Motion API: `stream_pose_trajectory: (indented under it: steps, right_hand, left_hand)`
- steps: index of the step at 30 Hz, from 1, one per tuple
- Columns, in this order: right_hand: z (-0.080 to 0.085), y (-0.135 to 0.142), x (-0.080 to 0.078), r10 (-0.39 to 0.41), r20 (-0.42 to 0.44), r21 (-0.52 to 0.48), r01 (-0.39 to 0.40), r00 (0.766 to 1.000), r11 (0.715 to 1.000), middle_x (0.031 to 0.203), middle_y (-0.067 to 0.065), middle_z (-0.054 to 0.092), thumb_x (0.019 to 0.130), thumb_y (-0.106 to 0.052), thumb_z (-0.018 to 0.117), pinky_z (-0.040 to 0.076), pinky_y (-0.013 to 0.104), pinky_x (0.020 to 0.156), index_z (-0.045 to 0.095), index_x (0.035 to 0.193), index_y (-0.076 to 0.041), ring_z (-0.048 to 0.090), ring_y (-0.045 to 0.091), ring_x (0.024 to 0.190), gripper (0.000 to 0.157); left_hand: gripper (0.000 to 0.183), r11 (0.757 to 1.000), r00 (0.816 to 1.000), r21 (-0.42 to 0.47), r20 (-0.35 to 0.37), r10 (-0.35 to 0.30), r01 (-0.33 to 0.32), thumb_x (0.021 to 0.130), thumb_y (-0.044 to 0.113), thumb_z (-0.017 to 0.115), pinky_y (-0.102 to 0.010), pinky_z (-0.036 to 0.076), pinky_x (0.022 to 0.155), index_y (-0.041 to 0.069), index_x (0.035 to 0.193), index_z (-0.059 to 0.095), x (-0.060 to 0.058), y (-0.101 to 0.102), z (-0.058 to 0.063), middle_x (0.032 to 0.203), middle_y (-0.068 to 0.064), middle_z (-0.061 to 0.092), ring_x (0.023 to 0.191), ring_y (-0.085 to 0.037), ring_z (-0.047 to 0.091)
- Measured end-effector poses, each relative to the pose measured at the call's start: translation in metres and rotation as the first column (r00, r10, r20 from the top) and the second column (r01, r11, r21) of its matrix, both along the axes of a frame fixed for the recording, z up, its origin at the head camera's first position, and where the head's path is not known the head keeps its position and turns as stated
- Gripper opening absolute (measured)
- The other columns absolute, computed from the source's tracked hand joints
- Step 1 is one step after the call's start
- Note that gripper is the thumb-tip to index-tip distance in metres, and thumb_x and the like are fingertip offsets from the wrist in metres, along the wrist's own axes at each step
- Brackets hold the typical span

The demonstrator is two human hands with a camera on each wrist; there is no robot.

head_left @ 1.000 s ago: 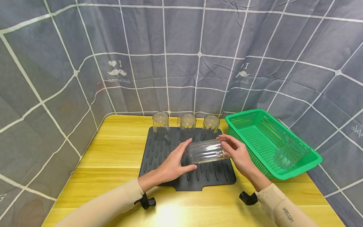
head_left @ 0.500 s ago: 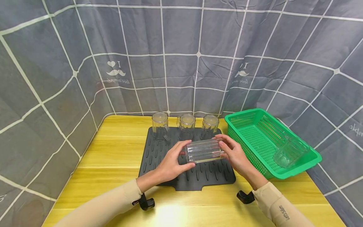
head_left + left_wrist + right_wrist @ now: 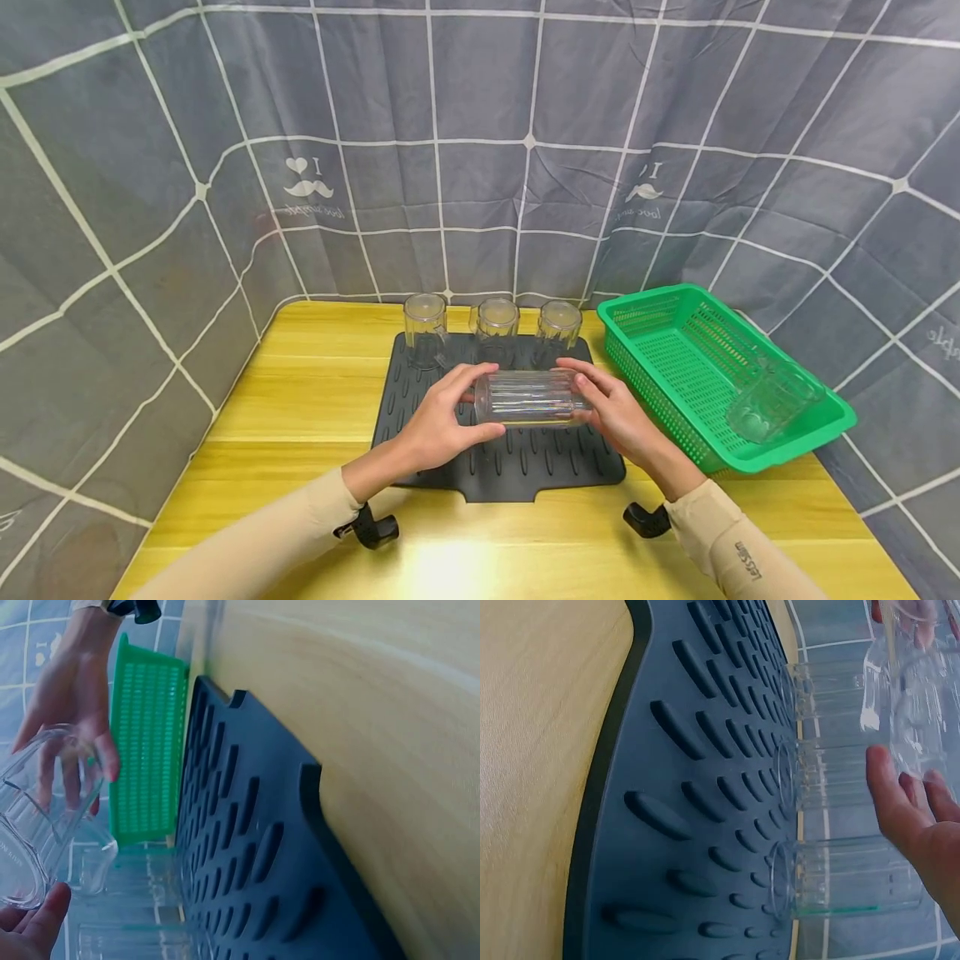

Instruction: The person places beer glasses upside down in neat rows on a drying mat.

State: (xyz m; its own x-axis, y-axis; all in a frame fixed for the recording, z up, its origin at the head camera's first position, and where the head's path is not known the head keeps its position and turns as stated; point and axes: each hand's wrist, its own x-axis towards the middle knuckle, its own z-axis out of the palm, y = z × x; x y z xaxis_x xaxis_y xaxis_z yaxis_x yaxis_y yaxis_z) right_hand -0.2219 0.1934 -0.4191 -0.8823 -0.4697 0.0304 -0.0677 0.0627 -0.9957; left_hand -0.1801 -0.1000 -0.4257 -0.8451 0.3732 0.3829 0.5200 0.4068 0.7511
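Note:
A clear ribbed glass mug [image 3: 531, 398] lies sideways in the air above the black drying mat [image 3: 510, 475]. My left hand [image 3: 442, 423] grips its base end, with fingers behind and the thumb in front. At the mug's other end, my right hand [image 3: 617, 415] holds it between fingers and thumb. A handle [image 3: 871, 697] shows on the mug's far side in the right wrist view. Along the mat's back edge stand a left glass mug [image 3: 425, 333], a middle glass mug [image 3: 496, 329] and a right glass mug [image 3: 558, 332], apparently upside down.
To the right of the mat is a green plastic basket [image 3: 652, 385] with another glass mug [image 3: 772, 407] lying tilted inside. Everything rests on a yellow wooden table [image 3: 300, 408]. A grey checked curtain [image 3: 480, 192] hangs close behind and at both sides.
The held mug has shifted slightly left and turned from a slant to nearly level. Both hands have moved left with it. The other mugs and the basket stay put.

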Motion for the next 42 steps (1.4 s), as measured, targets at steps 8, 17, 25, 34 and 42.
stream_pose_trajectory:
  steps: [8, 17, 25, 34, 42]
  right_hand:
    - [0.003, 0.004, -0.003, 0.006, -0.093, 0.046, -0.001, 0.996, 0.999, 0.148, 0.012, 0.05, 0.109, -0.035, 0.043, 0.051, 0.047, 0.102, 0.047, 0.149, -0.009, 0.05, 0.023, 0.135, 0.047]
    - [0.001, 0.017, -0.007, -0.014, -0.177, 0.142, 0.039, 0.984, 0.989, 0.147, 0.015, 0.051, 0.109, -0.032, 0.045, 0.048, 0.054, 0.104, 0.051, 0.146, -0.012, 0.055, 0.007, 0.128, 0.043]
    - [0.0, 0.032, -0.008, -0.021, -0.21, 0.228, 0.07, 0.977, 0.971, 0.15, 0.015, 0.049, 0.108, -0.033, 0.049, 0.052, 0.036, 0.101, 0.052, 0.146, -0.012, 0.051, 0.023, 0.135, 0.044]
    - [0.0, 0.05, -0.009, -0.046, -0.274, 0.306, 0.132, 0.961, 0.943, 0.147, 0.012, 0.053, 0.106, -0.028, 0.053, 0.05, 0.024, 0.099, 0.054, 0.144, -0.014, 0.053, 0.02, 0.13, 0.041]
    - [0.002, 0.062, -0.01, -0.074, -0.35, 0.353, 0.205, 0.934, 0.913, 0.142, 0.01, 0.058, 0.105, -0.029, 0.055, 0.045, 0.019, 0.097, 0.056, 0.143, -0.014, 0.051, 0.028, 0.131, 0.041]
  left_hand:
    - [0.072, 0.996, 0.999, -0.079, -0.036, 0.027, -0.03, 0.086, 0.041, 0.08, -0.04, 0.054, 0.096, 0.032, 0.15, 0.046, -0.002, -0.02, 0.011, 0.135, 0.007, 0.054, 0.12, -0.015, 0.056]
    - [0.072, 0.976, 0.992, -0.193, -0.097, 0.08, -0.098, 0.087, 0.046, 0.078, -0.044, 0.052, 0.089, 0.035, 0.15, 0.046, 0.001, -0.041, 0.019, 0.133, 0.005, 0.054, 0.109, -0.014, 0.055]
    - [0.072, 0.938, 0.988, -0.318, -0.106, 0.114, -0.142, 0.085, 0.045, 0.079, -0.042, 0.05, 0.085, 0.037, 0.15, 0.047, 0.001, -0.056, 0.027, 0.131, 0.002, 0.055, 0.107, -0.016, 0.054]
    - [0.074, 0.892, 0.982, -0.412, -0.1, 0.16, -0.187, 0.084, 0.042, 0.08, -0.039, 0.05, 0.079, 0.034, 0.15, 0.049, -0.001, -0.068, 0.037, 0.126, 0.0, 0.056, 0.101, -0.018, 0.055]
    - [0.074, 0.858, 0.973, -0.459, -0.131, 0.19, -0.229, 0.083, 0.042, 0.08, -0.043, 0.051, 0.081, 0.027, 0.15, 0.051, -0.006, -0.076, 0.044, 0.126, -0.006, 0.057, 0.103, -0.023, 0.056]
